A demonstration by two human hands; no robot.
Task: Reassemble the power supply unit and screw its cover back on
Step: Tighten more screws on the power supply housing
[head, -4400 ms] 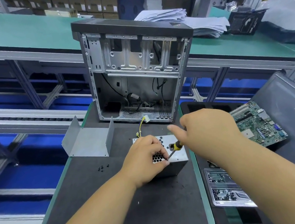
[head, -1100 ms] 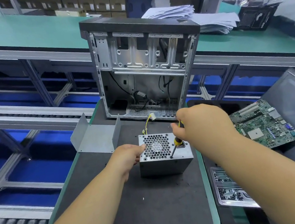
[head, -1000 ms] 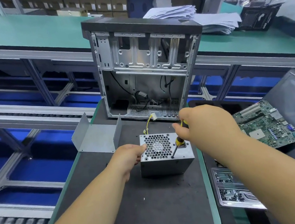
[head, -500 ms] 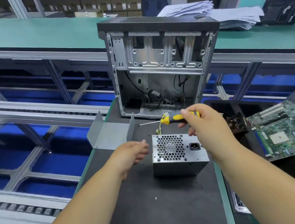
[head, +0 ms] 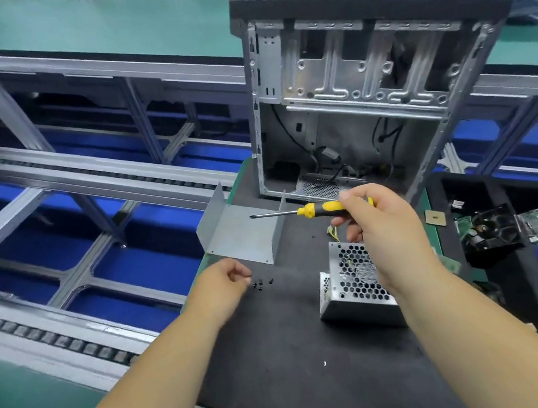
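Contact with the perforated silver power supply unit (head: 354, 281) has been dropped: the yellow-and-black screwdriver (head: 316, 209), clamped in right-hand fingers (head: 346, 198), is raised; left-hand fingers (head: 241, 273), loosely curled and holding nothing, are brought beside three small black screws (head: 262, 283) at its nine o'clock.

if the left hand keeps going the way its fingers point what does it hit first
The left hand points right along the black mat, fingers loosely curled and holding nothing. First in that line, very close, are the small black screws. Beyond them lies the power supply unit. Its height over the mat is unclear.

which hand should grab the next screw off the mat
Left. The left hand holds nothing and hovers right beside the loose black screws on the black mat. The right hand grips the yellow screwdriver above the power supply unit.
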